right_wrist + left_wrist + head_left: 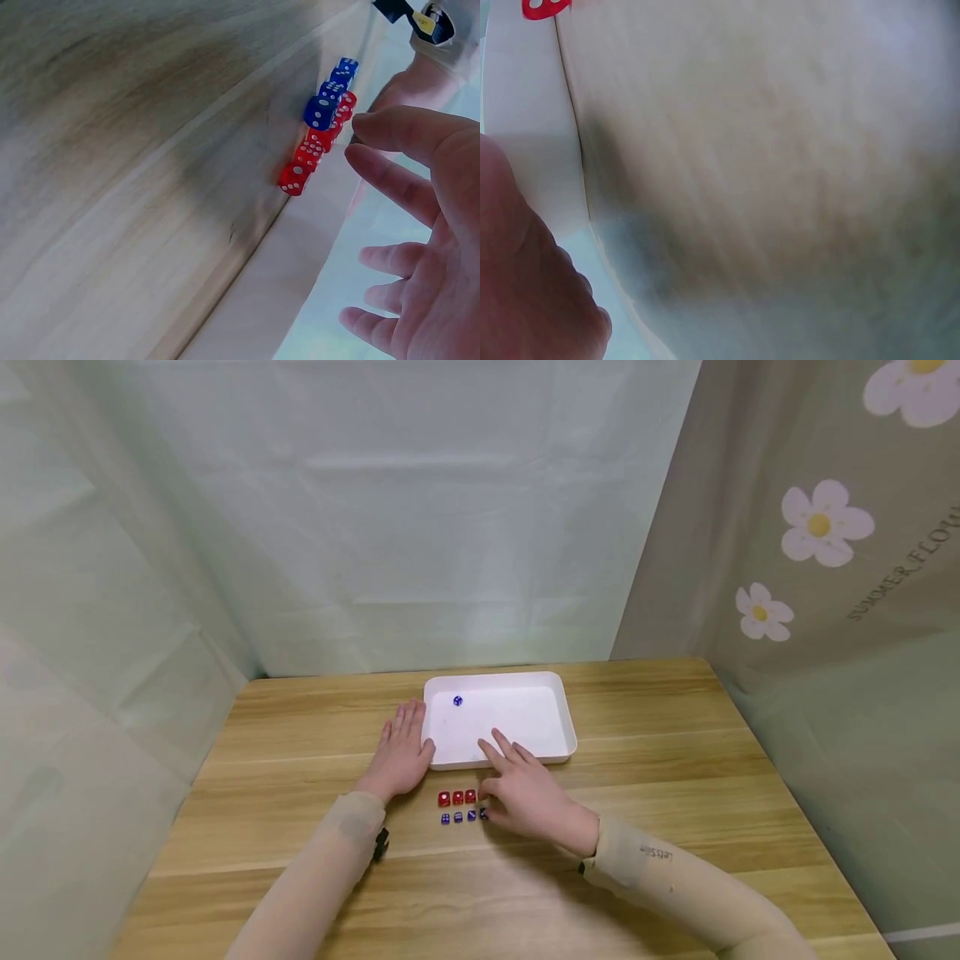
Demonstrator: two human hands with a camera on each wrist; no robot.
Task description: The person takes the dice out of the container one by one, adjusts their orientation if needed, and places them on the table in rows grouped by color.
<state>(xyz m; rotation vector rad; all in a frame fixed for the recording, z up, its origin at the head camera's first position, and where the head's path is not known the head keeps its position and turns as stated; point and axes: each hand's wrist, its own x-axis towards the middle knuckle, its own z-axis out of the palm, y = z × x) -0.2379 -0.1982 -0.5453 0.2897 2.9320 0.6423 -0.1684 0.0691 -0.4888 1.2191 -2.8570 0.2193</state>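
Note:
My left hand point(401, 756) lies on the table along the left side of a white tray point(525, 714), fingers straight and the thumb at its near corner. One blue die point(457, 700) sits in the tray's far left part. In front of the tray stand a row of red dice point(457, 797) and, nearer me, a row of blue dice point(458, 817). My right hand point(528, 793) hovers at the right end of these rows. Its thumb and index tips come close together beside the blue die point(320, 112), with no die between them; the other fingers spread toward the tray.
The wooden table point(300, 777) extends to both sides of the tray. A pale curtain point(420, 527) hangs behind it, and a flowered cloth point(817, 527) hangs at the right. Dark wrist mounts point(381, 845) show by the sleeves.

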